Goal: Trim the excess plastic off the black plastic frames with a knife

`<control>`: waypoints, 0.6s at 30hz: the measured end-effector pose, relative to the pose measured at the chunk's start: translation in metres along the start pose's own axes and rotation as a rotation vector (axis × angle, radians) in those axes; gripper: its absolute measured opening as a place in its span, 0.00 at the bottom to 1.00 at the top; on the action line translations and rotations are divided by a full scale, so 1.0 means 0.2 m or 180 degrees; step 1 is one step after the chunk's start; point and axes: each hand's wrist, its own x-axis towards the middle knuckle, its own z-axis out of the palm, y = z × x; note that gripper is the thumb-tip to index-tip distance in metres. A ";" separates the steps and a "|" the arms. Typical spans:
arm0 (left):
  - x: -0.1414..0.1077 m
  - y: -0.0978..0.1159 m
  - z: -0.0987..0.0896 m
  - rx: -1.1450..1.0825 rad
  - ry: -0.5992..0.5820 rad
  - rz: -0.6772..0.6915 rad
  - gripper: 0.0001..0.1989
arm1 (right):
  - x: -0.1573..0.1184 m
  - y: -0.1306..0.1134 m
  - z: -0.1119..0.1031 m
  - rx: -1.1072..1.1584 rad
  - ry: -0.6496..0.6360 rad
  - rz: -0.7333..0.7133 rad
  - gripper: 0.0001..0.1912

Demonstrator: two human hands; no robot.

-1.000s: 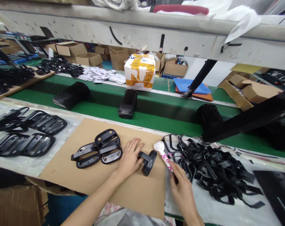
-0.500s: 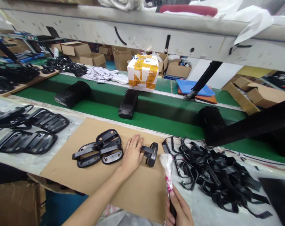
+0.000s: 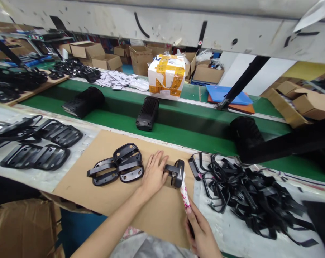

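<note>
My left hand lies flat on a cardboard sheet with its fingers stretched out. Its thumb side touches the strap end of a black plastic bracket, whose oval plate stands on edge. My right hand is closed round the black handle of a stick-like tool wrapped in white and pink plastic. The tool's tip is at the bracket plate, partly hidden behind it. Left of my left hand, several black oval plates with straps lie together on the cardboard.
A heap of black straps lies on the right. More black oval plates are at the left. Beyond runs a green conveyor carrying black housings. A taped white box stands behind; a black post slants at right.
My right hand has moved the wrapped tool up and left, so its tip is now at the bracket plate. My left hand stays on the cardboard. The view has shifted slightly.
</note>
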 end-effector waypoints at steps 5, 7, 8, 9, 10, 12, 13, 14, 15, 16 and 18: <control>0.00 -0.01 -0.01 -0.0080 -0.0030 0.0026 0.34 | 0.02 0.05 -0.02 -0.0474 -0.0235 -0.0247 0.48; 0.00 -0.01 -0.01 -0.0141 -0.0027 0.0039 0.33 | 0.01 0.05 -0.02 -0.0637 -0.0147 -0.0410 0.46; 0.01 -0.01 -0.01 -0.0167 -0.0030 0.0035 0.33 | 0.01 0.04 -0.02 -0.0735 -0.0115 -0.0477 0.45; 0.01 -0.01 -0.01 -0.0188 -0.0035 0.0020 0.33 | 0.01 0.03 -0.03 -0.0840 -0.0109 -0.0526 0.45; 0.01 -0.01 -0.01 -0.0202 -0.0038 -0.0004 0.33 | 0.00 0.02 -0.03 -0.0939 -0.0122 -0.0562 0.45; 0.01 0.00 -0.01 -0.0203 -0.0047 -0.0043 0.32 | 0.00 -0.01 -0.05 -0.1094 -0.0140 -0.0636 0.46; 0.01 0.00 -0.01 -0.0185 -0.0050 -0.0044 0.33 | 0.00 -0.01 -0.05 -0.1140 -0.0144 -0.0672 0.46; 0.01 0.00 -0.01 -0.0157 -0.0046 -0.0036 0.33 | 0.00 -0.02 -0.05 -0.1170 -0.0147 -0.0708 0.46; 0.00 0.00 -0.01 -0.0124 -0.0038 -0.0022 0.35 | 0.00 -0.02 -0.06 -0.1186 -0.0153 -0.0748 0.45; 0.00 0.00 -0.01 -0.0094 -0.0029 -0.0006 0.36 | 0.00 -0.02 -0.05 -0.1197 -0.0181 -0.0788 0.44; 0.00 0.00 -0.01 -0.0062 -0.0019 0.0012 0.37 | 0.00 -0.01 -0.05 -0.1188 -0.0212 -0.0839 0.43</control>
